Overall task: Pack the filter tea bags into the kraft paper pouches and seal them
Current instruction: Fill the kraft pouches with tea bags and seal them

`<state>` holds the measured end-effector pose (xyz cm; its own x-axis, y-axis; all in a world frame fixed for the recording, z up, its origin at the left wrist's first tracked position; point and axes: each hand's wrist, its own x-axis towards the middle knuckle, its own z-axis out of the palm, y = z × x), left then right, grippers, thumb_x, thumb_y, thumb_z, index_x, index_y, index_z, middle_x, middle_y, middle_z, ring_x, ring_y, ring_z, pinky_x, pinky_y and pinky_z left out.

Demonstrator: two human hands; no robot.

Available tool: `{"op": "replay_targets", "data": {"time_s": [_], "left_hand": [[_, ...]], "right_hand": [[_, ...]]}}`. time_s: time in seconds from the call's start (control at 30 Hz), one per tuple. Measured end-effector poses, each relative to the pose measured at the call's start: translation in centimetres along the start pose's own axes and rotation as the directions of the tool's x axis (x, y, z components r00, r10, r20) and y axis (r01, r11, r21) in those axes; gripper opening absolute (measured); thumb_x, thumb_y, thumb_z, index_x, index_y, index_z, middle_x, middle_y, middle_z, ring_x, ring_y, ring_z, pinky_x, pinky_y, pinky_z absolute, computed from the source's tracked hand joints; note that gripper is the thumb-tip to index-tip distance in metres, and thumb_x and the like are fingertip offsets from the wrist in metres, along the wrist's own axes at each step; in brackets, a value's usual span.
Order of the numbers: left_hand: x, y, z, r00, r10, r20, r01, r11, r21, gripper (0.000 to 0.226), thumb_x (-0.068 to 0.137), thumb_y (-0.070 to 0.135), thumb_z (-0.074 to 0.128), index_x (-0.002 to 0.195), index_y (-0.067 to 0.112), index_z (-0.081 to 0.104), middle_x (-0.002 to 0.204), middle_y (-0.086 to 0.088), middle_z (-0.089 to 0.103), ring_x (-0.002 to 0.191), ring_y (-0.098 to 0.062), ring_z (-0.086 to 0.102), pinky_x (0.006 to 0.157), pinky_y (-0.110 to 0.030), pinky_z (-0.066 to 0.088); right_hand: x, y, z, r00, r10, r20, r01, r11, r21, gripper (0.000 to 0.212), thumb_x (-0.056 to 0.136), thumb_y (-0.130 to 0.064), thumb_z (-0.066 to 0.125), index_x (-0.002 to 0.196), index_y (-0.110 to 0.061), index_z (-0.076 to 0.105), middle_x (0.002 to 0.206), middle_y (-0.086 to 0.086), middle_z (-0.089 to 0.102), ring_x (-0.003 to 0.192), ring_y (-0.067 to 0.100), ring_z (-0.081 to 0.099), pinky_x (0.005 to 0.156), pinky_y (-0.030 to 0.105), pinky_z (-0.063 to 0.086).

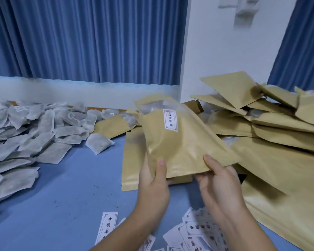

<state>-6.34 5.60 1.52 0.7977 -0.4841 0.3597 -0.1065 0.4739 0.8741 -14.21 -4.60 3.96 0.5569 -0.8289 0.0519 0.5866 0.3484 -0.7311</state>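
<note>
Both hands hold one kraft paper pouch [181, 142] lifted above the blue table, tilted away from me. It carries a white label [170, 120] and a clear window near its far end. My left hand [155, 183] grips its near left corner, thumb on top. My right hand [217, 180] grips the near right edge, thumb on top as well. A large heap of grey filter tea bags [24, 131] lies at the left. One loose tea bag [99, 143] sits between the heap and the pouch.
A pile of kraft pouches [272, 124] covers the right side, and flat ones [132, 160] lie under the held pouch. Loose printed labels [194, 230] are scattered at the near edge. Blue curtains and a white wall stand behind the table [62, 187].
</note>
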Motion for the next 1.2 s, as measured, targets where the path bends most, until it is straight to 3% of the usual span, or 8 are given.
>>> {"op": "replay_targets", "data": {"time_s": [0.27,0.43,0.5,0.63,0.77,0.9,1.07,1.2], "left_hand": [[9.9,2.2,11.9,0.956,0.026,0.292,-0.028,1.000,0.002,0.026,0.099,0.028,0.050,0.109,0.044,0.067,0.123,0.000,0.070,0.119,-0.023,0.064,0.101,-0.050,0.050],[16.5,0.2,17.4,0.921,-0.255,0.296,0.158,0.936,0.316,0.023,0.099,0.022,0.056,0.082,0.008,0.060,0.054,-0.003,0.061,0.043,-0.014,0.050,0.055,-0.029,0.046],[17.9,-0.2,18.9,0.903,-0.347,0.254,0.323,0.937,0.132,0.013,0.098,0.012,0.061,0.105,0.002,0.057,0.062,-0.004,0.066,0.049,-0.013,0.058,0.059,-0.032,0.053],[19.4,-0.8,20.0,0.865,-0.345,0.364,0.472,0.804,-0.361,0.082,0.099,-0.001,0.056,0.159,0.029,0.009,0.110,-0.007,0.066,0.114,-0.022,0.065,0.101,-0.038,0.053],[17.6,-2.5,17.0,0.971,-0.142,0.192,0.125,0.987,0.100,0.032,0.099,0.004,0.053,0.130,0.007,0.058,0.093,-0.006,0.073,0.092,-0.016,0.072,0.079,-0.024,0.059],[15.3,-5.7,8.5,0.977,0.056,0.207,-0.164,0.818,0.551,0.024,0.096,0.009,0.051,0.091,0.021,0.071,0.080,0.005,0.075,0.076,-0.005,0.070,0.078,-0.029,0.055],[12.5,-6.9,-3.8,0.855,-0.068,0.514,-0.449,0.400,0.799,0.046,0.090,0.061,0.055,0.117,0.025,0.066,0.115,0.013,0.070,0.110,-0.004,0.061,0.097,-0.035,0.049],[10.3,-7.0,-9.6,0.691,-0.444,0.571,-0.603,0.081,0.793,0.109,0.079,0.094,0.031,0.161,0.028,0.004,0.165,0.017,-0.004,0.152,-0.004,-0.009,0.124,-0.038,-0.004]], "right_hand": [[7.1,-9.3,-2.2,0.972,-0.220,-0.082,0.220,0.975,-0.019,0.013,0.099,-0.012,0.058,0.109,-0.006,0.065,0.098,0.006,0.076,0.084,0.021,0.074,0.064,0.036,0.060],[13.9,-11.9,-4.1,0.947,-0.153,-0.282,0.121,0.984,-0.129,0.017,0.101,-0.015,0.056,0.086,-0.010,0.051,0.058,0.006,0.052,0.039,0.012,0.039,0.037,0.021,0.030],[16.0,-12.8,-4.1,0.958,-0.086,-0.274,0.096,0.995,0.024,0.013,0.099,-0.004,0.056,0.086,-0.003,0.055,0.067,0.010,0.058,0.043,0.011,0.049,0.040,0.019,0.040],[19.3,-14.4,-3.0,0.977,-0.098,-0.188,0.160,0.924,0.348,0.022,0.093,0.006,0.062,0.115,0.011,0.060,0.115,0.024,0.066,0.102,0.023,0.070,0.086,0.028,0.059],[20.0,-12.3,-1.1,0.992,-0.102,-0.079,0.116,0.973,0.201,0.018,0.094,0.014,0.052,0.111,0.010,0.058,0.107,0.024,0.062,0.108,0.017,0.063,0.098,0.023,0.050],[18.2,-5.9,0.1,0.993,-0.096,0.065,0.105,0.983,-0.152,0.032,0.099,0.009,0.048,0.128,0.000,0.058,0.121,0.009,0.066,0.116,0.015,0.064,0.102,0.024,0.049],[13.7,3.8,-0.5,0.912,0.028,0.409,0.354,0.450,-0.820,0.033,0.101,-0.007,0.050,0.129,-0.013,0.065,0.128,0.001,0.068,0.121,0.011,0.061,0.109,0.030,0.044],[11.0,9.0,-2.8,0.758,0.235,0.609,0.647,-0.153,-0.747,0.044,0.104,-0.020,0.041,0.147,-0.022,0.048,0.157,-0.003,0.041,0.146,0.014,0.034,0.120,0.032,0.023]]}}
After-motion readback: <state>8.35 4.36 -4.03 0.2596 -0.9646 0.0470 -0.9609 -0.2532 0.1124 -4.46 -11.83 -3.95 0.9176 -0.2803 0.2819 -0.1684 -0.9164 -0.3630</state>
